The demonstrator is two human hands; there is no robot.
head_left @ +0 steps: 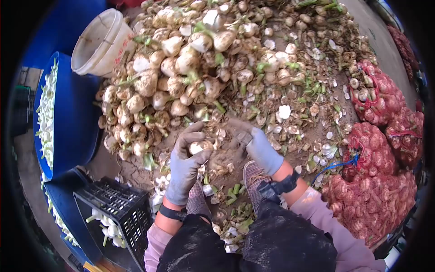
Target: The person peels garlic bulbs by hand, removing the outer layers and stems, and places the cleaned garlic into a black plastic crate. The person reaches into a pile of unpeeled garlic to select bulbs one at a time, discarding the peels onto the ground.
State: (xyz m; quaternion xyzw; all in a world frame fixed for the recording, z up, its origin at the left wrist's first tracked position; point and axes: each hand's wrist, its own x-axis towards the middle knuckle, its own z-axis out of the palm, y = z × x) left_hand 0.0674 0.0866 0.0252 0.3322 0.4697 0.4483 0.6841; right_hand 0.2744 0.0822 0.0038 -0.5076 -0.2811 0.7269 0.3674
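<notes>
My left hand, in a dirty grey-blue work glove, curls its fingers and thumb around a garlic bulb. To its right is my right hand, also gloved, apart from the bulb. Its fingers point toward the left hand but are smeared by motion. A small dark patch shows by those fingers; I cannot make out what it is. Just beyond both hands rises a large heap of soil-covered garlic bulbs. Cut stem pieces and papery skins lie on the ground between my shoes.
A white bucket leans against the heap at upper left. Blue tubs with trimmed garlic stand at left. Nearer is a black crate holding several white bulbs. Red mesh sacks of bulbs line the right side, with a blue cord.
</notes>
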